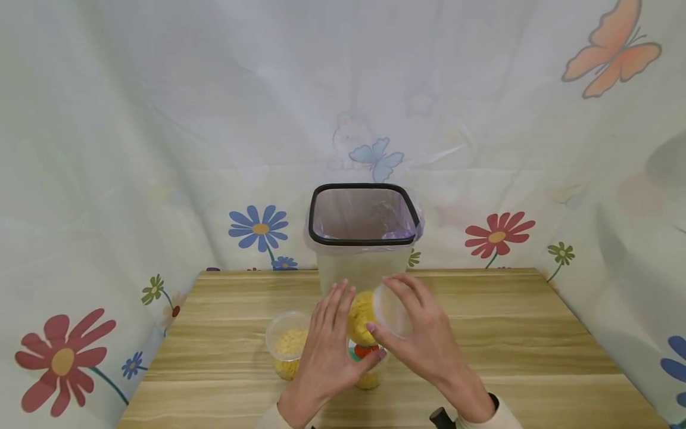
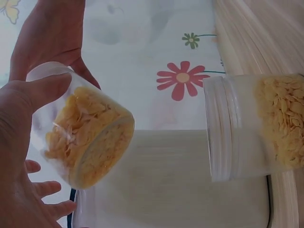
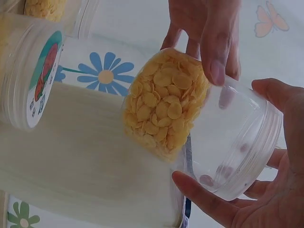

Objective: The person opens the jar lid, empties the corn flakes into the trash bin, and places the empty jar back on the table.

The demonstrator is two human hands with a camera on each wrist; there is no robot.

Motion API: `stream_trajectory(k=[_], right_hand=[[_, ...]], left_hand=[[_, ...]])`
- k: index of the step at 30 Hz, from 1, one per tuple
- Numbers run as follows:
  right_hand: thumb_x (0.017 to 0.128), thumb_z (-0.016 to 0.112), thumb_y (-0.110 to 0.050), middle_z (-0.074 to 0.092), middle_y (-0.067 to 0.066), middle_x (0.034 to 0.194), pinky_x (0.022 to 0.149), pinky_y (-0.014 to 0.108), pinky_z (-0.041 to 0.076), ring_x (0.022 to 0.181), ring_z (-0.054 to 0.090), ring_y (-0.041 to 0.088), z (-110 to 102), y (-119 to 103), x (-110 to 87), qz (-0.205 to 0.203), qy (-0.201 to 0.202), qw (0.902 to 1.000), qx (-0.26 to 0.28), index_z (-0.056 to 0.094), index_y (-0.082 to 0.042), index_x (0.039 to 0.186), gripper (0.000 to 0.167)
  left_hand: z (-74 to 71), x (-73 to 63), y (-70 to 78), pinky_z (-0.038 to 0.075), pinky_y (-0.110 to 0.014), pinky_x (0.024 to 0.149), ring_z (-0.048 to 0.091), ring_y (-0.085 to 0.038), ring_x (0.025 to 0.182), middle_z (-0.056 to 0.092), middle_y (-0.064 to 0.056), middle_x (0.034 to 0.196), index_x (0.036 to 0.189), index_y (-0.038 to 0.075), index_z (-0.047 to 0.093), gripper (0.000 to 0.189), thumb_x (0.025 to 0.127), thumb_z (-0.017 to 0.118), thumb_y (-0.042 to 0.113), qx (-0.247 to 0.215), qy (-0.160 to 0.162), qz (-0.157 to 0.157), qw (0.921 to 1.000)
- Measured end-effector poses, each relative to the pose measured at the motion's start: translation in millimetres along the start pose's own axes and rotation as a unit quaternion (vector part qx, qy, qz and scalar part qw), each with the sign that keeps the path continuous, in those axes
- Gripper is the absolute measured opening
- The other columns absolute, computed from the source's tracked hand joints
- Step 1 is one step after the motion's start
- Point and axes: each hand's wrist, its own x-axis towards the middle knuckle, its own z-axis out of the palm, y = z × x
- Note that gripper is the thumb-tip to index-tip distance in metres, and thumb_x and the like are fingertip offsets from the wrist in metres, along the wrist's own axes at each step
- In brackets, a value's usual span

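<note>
Both hands hold a clear plastic jar (image 3: 166, 109) of yellow flakes, tipped on its side above the table. The left hand (image 1: 327, 339) has its thumb and fingers about the jar's flake-filled base end. My right hand (image 1: 423, 333) grips the threaded mouth end, thumb and fingers spread round it. The flakes lie gathered at the base end. Below, a second jar (image 3: 14, 71) of flakes stands upright, its lid bearing a red and green label (image 1: 366, 351). Left of it, partly behind the left hand, stands a third clear tub (image 1: 286, 351) holding yellow flakes.
Behind the hands stands a pale bin (image 1: 343, 268) with a black rim (image 1: 364, 242) and a thin purple bag inside. The wood-grain table (image 1: 498, 333) extends on both sides. A white curtain (image 1: 268, 119) printed with flowers and butterflies surrounds it.
</note>
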Motion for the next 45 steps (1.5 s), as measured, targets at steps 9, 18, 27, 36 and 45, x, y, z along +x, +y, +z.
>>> stream_trajectory(k=[9, 18, 27, 36, 45], right_hand=[[0.072, 0.084, -0.033, 0.056, 0.006, 0.134, 0.084, 0.044, 0.056, 0.115, 0.060, 0.024, 10.4, -11.1, -1.3, -0.009, -0.007, 0.9996, 0.027, 0.056, -0.020, 0.136, 0.071], [0.073, 0.083, -0.034, 0.055, 0.002, 0.136, 0.083, 0.043, 0.056, 0.116, 0.060, 0.023, 17.9, -17.6, -5.6, 0.004, -0.010, 0.9993, 0.037, 0.055, -0.023, 0.136, 0.070], [0.076, 0.081, -0.036, 0.053, 0.003, 0.137, 0.083, 0.042, 0.056, 0.116, 0.060, 0.024, 19.3, -19.7, -7.1, 0.006, -0.025, 0.9986, 0.046, 0.053, -0.022, 0.138, 0.070], [0.079, 0.077, -0.042, 0.049, 0.002, 0.141, 0.080, 0.040, 0.056, 0.119, 0.058, 0.025, 14.0, -17.9, -2.3, -0.006, -0.051, 0.9978, 0.042, 0.048, -0.023, 0.142, 0.073], [0.083, 0.070, -0.053, 0.052, 0.000, 0.141, 0.062, 0.020, 0.051, 0.082, 0.065, 0.010, 1.7, -17.8, 3.7, 0.032, -0.103, 0.9941, 0.010, 0.042, -0.029, 0.146, 0.074]], left_hand=[[3.5, 3.2, -0.8, 0.039, -0.053, 0.110, 0.039, -0.033, 0.142, 0.039, -0.014, 0.155, 0.150, 0.002, 0.033, 0.109, 0.068, 0.081, 0.055, -0.020, 0.062, 0.030, 0.9974], [3.5, 2.0, 0.3, 0.042, -0.053, 0.108, 0.042, -0.030, 0.140, 0.043, -0.013, 0.152, 0.150, 0.004, 0.033, 0.111, 0.062, 0.086, 0.046, -0.024, 0.080, 0.028, 0.9961], [1.8, 2.6, -0.3, 0.049, -0.045, 0.103, 0.054, -0.025, 0.129, 0.053, -0.008, 0.144, 0.143, 0.004, 0.045, 0.099, 0.062, 0.085, 0.044, -0.010, 0.095, 0.031, 0.9950], [3.1, 1.8, -3.1, 0.053, -0.043, 0.096, 0.061, -0.025, 0.115, 0.061, -0.008, 0.130, 0.138, 0.005, 0.050, 0.092, 0.061, 0.086, 0.042, -0.010, 0.118, 0.041, 0.9921], [3.0, 0.2, -9.8, 0.050, -0.042, 0.096, 0.059, -0.025, 0.113, 0.061, -0.006, 0.129, 0.137, 0.005, 0.052, 0.097, 0.058, 0.089, 0.049, 0.037, 0.124, 0.061, 0.9897]])
